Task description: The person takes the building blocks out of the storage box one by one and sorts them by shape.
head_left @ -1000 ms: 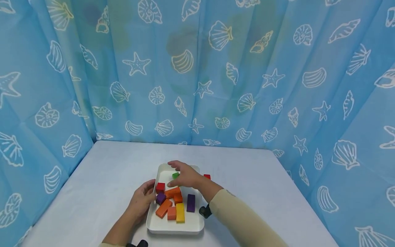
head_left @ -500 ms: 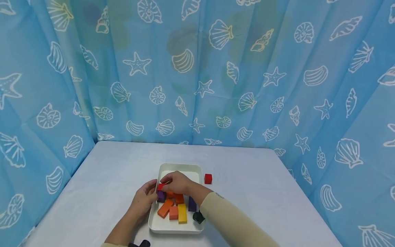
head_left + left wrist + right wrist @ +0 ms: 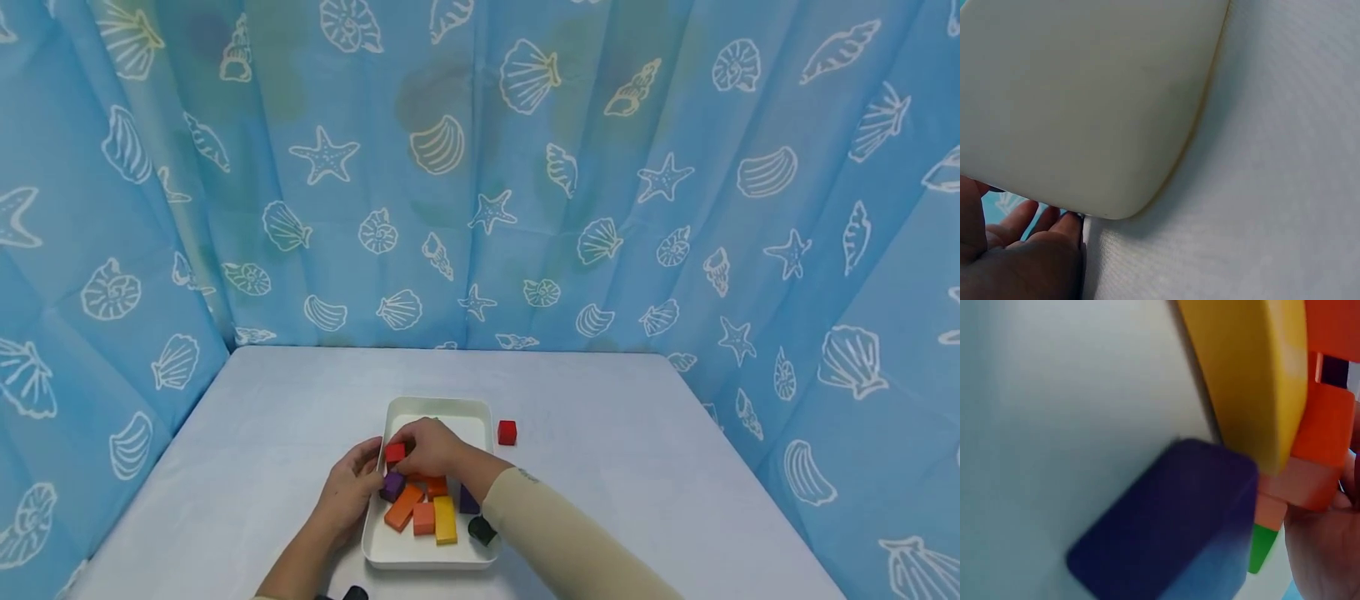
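A white tray holds several coloured wooden blocks. At its left wall, my left hand grips the rim, thumb on top near a purple block. The left wrist view shows the tray's outer wall with curled fingers beside it. My right hand reaches over the tray and pinches a red cube between thumb and fingers. Below that hand lie orange blocks, a salmon cube and a yellow block. A dark purple block is partly covered by the right forearm.
Another red cube sits on the white table, just right of the tray. A green block peeks out in the right wrist view. Behind the table hangs a blue shell-print curtain.
My right hand has come down from above the tray's far part to the red cube and pinched it. The purple block beside it has shifted slightly. My left hand keeps its place.
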The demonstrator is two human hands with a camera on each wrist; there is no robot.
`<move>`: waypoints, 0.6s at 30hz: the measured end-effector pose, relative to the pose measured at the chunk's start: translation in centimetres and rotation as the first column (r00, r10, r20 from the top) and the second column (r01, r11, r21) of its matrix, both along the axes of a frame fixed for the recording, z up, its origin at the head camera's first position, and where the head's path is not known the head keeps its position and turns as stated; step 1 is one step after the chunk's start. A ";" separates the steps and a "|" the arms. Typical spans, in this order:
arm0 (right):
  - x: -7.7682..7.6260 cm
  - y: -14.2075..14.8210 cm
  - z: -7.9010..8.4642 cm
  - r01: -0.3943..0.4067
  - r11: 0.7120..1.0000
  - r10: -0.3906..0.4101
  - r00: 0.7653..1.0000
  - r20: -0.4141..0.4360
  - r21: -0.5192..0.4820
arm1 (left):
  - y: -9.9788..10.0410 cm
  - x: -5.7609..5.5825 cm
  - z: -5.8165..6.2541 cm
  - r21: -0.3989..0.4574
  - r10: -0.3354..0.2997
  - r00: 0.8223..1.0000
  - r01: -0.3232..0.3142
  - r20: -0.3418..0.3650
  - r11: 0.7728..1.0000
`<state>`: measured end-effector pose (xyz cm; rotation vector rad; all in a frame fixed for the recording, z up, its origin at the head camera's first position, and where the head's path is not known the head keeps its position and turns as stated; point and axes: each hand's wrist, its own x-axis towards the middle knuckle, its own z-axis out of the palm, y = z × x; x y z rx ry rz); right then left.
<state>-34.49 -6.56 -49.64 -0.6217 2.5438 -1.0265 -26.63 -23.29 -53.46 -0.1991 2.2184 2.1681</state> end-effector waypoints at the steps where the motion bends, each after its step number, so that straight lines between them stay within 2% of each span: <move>1: -0.1 0.1 0.1 0.005 1.000 -0.005 1.000 0.000 -0.006 | 0.0 0.0 0.0 -0.003 0.000 1.000 0.000 0.005 1.000; 6: -0.5 1.0 0.8 0.046 0.995 -0.046 0.999 0.003 -0.084 | 0.0 0.0 0.1 -0.022 0.010 1.000 -0.010 0.021 1.000; 11: -0.8 2.5 2.0 0.091 0.979 -0.085 0.996 0.040 -0.185 | 0.1 -0.2 0.4 -0.038 0.018 0.999 -0.017 0.028 0.999; 18: -1.2 5.7 3.4 0.114 0.968 -0.106 0.993 0.046 -0.223 | 0.5 -0.3 0.2 -0.056 0.022 0.999 -0.020 0.041 0.998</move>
